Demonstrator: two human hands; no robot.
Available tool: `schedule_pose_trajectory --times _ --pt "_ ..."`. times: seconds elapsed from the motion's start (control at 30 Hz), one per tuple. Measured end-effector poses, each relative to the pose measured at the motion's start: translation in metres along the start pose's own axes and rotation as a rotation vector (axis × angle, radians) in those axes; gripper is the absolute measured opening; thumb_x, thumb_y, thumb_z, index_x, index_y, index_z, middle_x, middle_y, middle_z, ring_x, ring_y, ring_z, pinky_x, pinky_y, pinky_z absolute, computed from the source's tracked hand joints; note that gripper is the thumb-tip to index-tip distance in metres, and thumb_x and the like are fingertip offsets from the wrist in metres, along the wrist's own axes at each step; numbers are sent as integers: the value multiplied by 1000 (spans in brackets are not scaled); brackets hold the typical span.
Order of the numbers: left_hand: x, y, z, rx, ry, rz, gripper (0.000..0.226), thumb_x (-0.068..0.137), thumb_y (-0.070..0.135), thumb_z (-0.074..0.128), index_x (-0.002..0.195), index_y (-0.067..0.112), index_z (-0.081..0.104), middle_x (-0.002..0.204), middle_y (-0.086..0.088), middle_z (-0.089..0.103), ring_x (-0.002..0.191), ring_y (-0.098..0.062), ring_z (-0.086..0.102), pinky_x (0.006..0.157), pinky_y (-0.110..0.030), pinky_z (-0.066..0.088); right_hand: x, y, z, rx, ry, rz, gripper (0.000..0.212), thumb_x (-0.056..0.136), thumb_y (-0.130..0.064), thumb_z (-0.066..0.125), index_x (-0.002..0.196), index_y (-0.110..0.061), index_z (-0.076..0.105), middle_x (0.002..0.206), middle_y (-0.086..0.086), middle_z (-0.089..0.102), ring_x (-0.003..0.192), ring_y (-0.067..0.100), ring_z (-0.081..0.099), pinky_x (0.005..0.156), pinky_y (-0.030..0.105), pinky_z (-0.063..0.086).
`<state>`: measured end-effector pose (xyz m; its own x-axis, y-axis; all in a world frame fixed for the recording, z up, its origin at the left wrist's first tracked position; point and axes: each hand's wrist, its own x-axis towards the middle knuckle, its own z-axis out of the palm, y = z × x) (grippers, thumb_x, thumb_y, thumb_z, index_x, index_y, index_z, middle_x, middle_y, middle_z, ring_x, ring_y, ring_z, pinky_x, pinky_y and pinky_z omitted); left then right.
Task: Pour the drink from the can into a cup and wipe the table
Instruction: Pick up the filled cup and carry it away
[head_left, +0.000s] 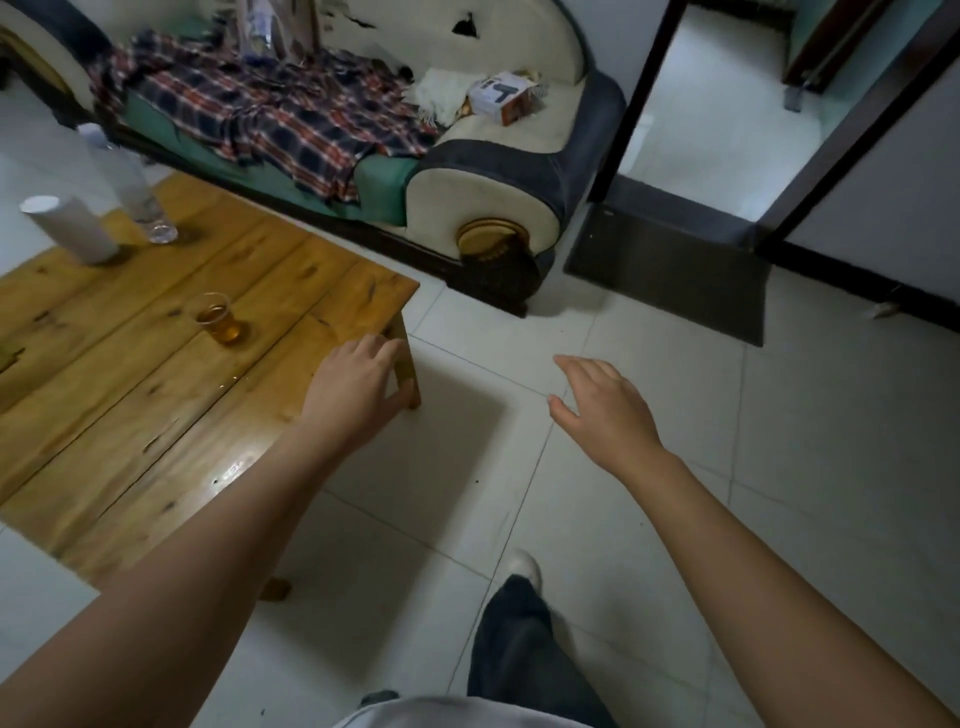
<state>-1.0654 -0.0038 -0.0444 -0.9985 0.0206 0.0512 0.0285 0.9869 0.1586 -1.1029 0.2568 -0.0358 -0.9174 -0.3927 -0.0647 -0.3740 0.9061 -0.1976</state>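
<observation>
A clear plastic cup (221, 319) holding amber drink stands on the low wooden table (130, 415) at the left. Wet patches shine on the table's near boards. No can is in view. My left hand (358, 387) hovers over the table's right corner, its fingers loosely curled and holding nothing. My right hand (602, 405) hangs over the tiled floor to the right of the table, fingers relaxed and spread, empty.
A white paper roll (70, 228) and a clear plastic bottle (130, 187) stand at the table's far end. Behind is a sofa (493, 171) with a plaid blanket (270, 114) and a small box (501, 96). A dark doormat (670, 270) lies before a doorway. My leg and shoe (519, 623) are below.
</observation>
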Motion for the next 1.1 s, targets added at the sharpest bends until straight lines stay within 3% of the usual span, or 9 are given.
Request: schedule_pose_trajectory --times 0.37,0.57,0.8,1.1 --pt "76 -13 -4 34 36 -365 51 87 37 55 131 12 46 130 -14 52 115 -32 51 91 -40 43 166 13 -18 -52 -69 -420 51 94 -36 44 140 -17 32 141 1 43 131 17 36 104 30 34" --pt "57 -52 -12 26 77 -625 52 89 35 53 134 12 43 134 -13 49 121 -31 46 95 -40 39 232 -42 -6 -56 -94 -671 50 93 -36 47 138 -15 38 137 3 49 126 19 42 102 33 37" --pt "37 -112 -10 2 144 -877 50 88 34 55 132 11 46 131 -13 52 115 -31 50 87 -39 43 288 -121 17 4 -131 -859 52 93 -33 49 139 -12 36 137 5 48 128 19 40 102 32 35" --pt "38 -151 -15 2 171 -1019 52 88 36 54 134 13 44 131 -10 52 114 -27 51 89 -37 45 336 -176 29 59 -184 -967 52 92 -34 51 138 -13 38 136 6 49 126 20 43 102 32 38"
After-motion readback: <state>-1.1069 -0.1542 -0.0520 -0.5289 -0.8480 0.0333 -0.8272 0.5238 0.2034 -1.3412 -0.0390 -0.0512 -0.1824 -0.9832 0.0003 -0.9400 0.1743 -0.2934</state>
